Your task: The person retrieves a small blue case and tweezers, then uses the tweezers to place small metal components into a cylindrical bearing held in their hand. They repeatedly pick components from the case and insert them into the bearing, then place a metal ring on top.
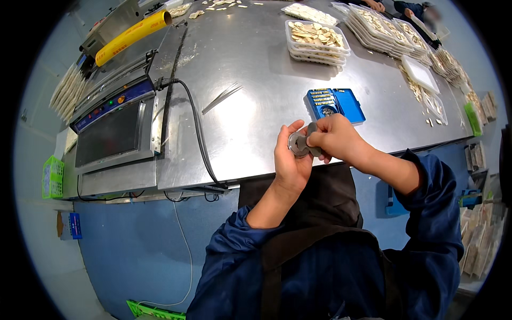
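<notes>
Both hands are up over the near edge of the steel desk [256, 80], working on a small round metal part [298, 144]. The left hand [290, 160] cups it, fingers curled around its left side with the thumb up near the top. The right hand [336, 140] comes in from the right, fingers pressed together and pinching the part's right edge. Honestly can't make out what the part is: it's greyish and disc-like, and the hands cover most of it.

Just behind the hands, near the desk's near edge, sits an open blue case [336, 104] with rows of tiny pieces inside, too small to identify. A thin pair of tweezers [221, 97] lies mid-desk. At the left end there's a sealing machine [114, 125] with a black cable [198, 133] running off the near edge. The far right corner has stacks of clear trays [316, 40] filled with pale pieces; another person's hands there are cut off by the picture's rim.
</notes>
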The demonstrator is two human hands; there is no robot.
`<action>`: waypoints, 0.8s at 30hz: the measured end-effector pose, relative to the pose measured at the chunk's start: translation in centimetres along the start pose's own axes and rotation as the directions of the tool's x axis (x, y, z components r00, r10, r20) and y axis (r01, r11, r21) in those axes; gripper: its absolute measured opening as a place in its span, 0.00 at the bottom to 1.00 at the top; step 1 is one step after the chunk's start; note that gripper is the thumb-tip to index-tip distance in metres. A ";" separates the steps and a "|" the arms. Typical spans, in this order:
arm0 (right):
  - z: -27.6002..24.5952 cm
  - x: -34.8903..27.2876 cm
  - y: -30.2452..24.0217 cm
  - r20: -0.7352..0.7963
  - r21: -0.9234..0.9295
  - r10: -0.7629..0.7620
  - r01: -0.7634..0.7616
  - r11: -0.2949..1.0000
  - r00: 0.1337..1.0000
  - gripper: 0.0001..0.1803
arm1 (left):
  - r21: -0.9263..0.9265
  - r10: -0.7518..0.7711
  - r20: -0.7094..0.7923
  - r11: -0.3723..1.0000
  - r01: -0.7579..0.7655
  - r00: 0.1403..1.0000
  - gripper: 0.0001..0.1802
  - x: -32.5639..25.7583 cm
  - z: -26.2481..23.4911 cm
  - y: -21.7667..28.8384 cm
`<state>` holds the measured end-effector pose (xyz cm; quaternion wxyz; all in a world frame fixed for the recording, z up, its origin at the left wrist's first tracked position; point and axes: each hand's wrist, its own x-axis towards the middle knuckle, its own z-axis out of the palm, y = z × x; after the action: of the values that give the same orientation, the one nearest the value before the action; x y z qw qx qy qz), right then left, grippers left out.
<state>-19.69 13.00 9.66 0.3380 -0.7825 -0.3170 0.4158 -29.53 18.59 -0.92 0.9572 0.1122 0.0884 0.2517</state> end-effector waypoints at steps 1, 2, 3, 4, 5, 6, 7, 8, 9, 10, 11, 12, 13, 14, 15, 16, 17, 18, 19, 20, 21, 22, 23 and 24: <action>-0.1 0.1 0.4 -0.004 -0.242 -0.267 0.259 0.935 0.964 0.07 | -0.007 0.004 -0.020 1.000 -0.004 1.000 0.24 0.0 0.0 -0.1; -0.3 0.2 0.6 0.061 -0.463 -0.509 0.477 0.747 0.858 0.06 | -0.016 0.012 -0.042 1.000 -0.012 0.999 0.24 0.0 -0.1 -0.1; -0.2 0.2 0.6 0.184 -0.630 -0.692 0.624 0.461 0.698 0.06 | -0.025 0.019 -0.064 0.999 -0.021 0.998 0.24 0.1 -0.1 -0.1; -0.6 -0.2 0.4 0.320 -0.702 -0.789 0.691 0.174 0.524 0.05 | -0.071 -0.029 -0.060 0.997 0.025 0.998 0.23 0.2 -0.1 0.1; -0.8 -0.4 -0.5 0.487 -0.706 -0.769 0.705 -0.069 0.413 0.05 | -0.115 -0.077 -0.056 0.991 0.070 0.995 0.22 0.4 0.0 0.5; -1.0 -0.4 -1.4 0.644 -0.660 -0.701 0.685 -0.308 0.305 0.06 | -0.159 -0.125 -0.050 0.981 0.116 0.991 0.22 0.4 0.0 0.7; -1.0 -0.4 -1.8 0.781 -0.566 -0.589 0.633 -0.527 0.208 0.07 | -0.169 -0.110 -0.054 0.981 0.099 0.992 0.22 0.4 -0.1 0.7; -1.1 -0.4 -1.7 0.795 -0.548 -0.572 0.640 -0.538 0.200 0.09 | -0.176 -0.094 -0.053 0.981 0.083 0.994 0.21 0.4 -0.1 0.7; -1.3 -0.5 -1.3 0.697 -0.623 -0.677 0.669 -0.406 0.239 0.08 | -0.184 -0.078 -0.053 0.981 0.067 0.996 0.21 0.4 -0.1 0.7; -1.4 -0.7 -0.7 0.583 -0.676 -0.761 0.689 -0.261 0.283 0.07 | -0.174 -0.059 -0.094 0.984 0.042 0.994 0.21 0.4 0.0 0.7; -1.3 -0.8 -0.3 0.460 -0.704 -0.823 0.702 -0.111 0.332 0.06 | -0.165 -0.038 -0.136 0.986 0.015 0.990 0.21 0.5 0.0 0.7; -0.7 -1.2 0.1 0.205 -0.708 -0.867 0.680 0.188 0.454 0.05 | -0.155 -0.017 -0.177 0.988 -0.011 0.984 0.21 0.5 0.0 0.7; -0.5 -1.4 -0.2 0.070 -0.564 -0.703 0.609 0.557 0.708 0.05 | -0.146 0.008 -0.186 0.989 -0.036 0.983 0.21 0.4 0.1 0.8; -0.4 -1.8 -0.8 0.000 -0.354 -0.438 0.410 0.841 0.899 0.06 | -0.135 0.030 -0.193 0.989 -0.057 0.981 0.21 0.2 0.4 0.8; -0.2 -2.0 -1.2 0.012 -0.113 -0.117 0.118 0.987 0.993 0.07 | -0.124 0.051 -0.200 0.989 -0.077 0.978 0.21 0.0 0.6 0.8; 0.0 -1.7 -1.0 0.031 -0.022 -0.095 0.096 0.995 0.995 0.09 | -0.101 0.063 -0.143 0.992 -0.078 0.988 0.21 -0.2 0.4 0.9; 0.3 -1.5 -0.9 0.016 0.036 -0.047 0.046 0.998 0.999 0.09 | -0.091 0.074 -0.141 0.992 -0.087 0.987 0.22 -0.2 0.5 0.8; 0.6 -1.3 -0.8 0.004 0.095 0.002 -0.003 0.995 1.000 0.08 | -0.081 0.084 -0.140 0.992 -0.096 0.987 0.23 -0.3 0.7 0.7; 0.8 -1.2 -0.7 -0.005 0.154 0.051 -0.050 0.987 0.999 0.08 | -0.072 0.095 -0.138 0.992 -0.106 0.986 0.24 -0.4 0.8 0.6; 0.9 -1.1 -0.7 0.004 0.214 0.073 -0.073 0.974 0.997 0.07 | -0.061 0.103 -0.140 0.992 -0.112 0.985 0.25 -0.3 0.8 0.5; 0.9 -0.9 -0.6 -0.014 0.249 0.085 -0.079 0.965 0.996 0.07 | -0.050 0.111 -0.142 0.992 -0.119 0.984 0.25 -0.3 0.7 0.3; 1.1 -0.7 -0.6 -0.032 0.284 0.098 -0.085 0.955 0.995 0.08 | -0.039 0.118 -0.143 0.991 -0.125 0.983 0.25 -0.2 0.6 0.3; 1.2 -0.6 -0.6 -0.046 0.317 0.111 -0.091 0.944 0.993 0.08 | -0.034 0.120 -0.156 0.991 -0.127 0.980 0.25 -0.3 0.7 0.2; 1.4 -0.5 -0.6 -0.050 0.317 0.119 -0.097 0.944 0.992 0.08 | -0.030 0.123 -0.170 0.991 -0.129 0.978 0.25 -0.3 0.8 0.2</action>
<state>-21.26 13.31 9.80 0.4454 -0.7488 -0.1918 0.4517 -29.73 18.49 -0.10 0.9306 0.0765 0.1561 0.3221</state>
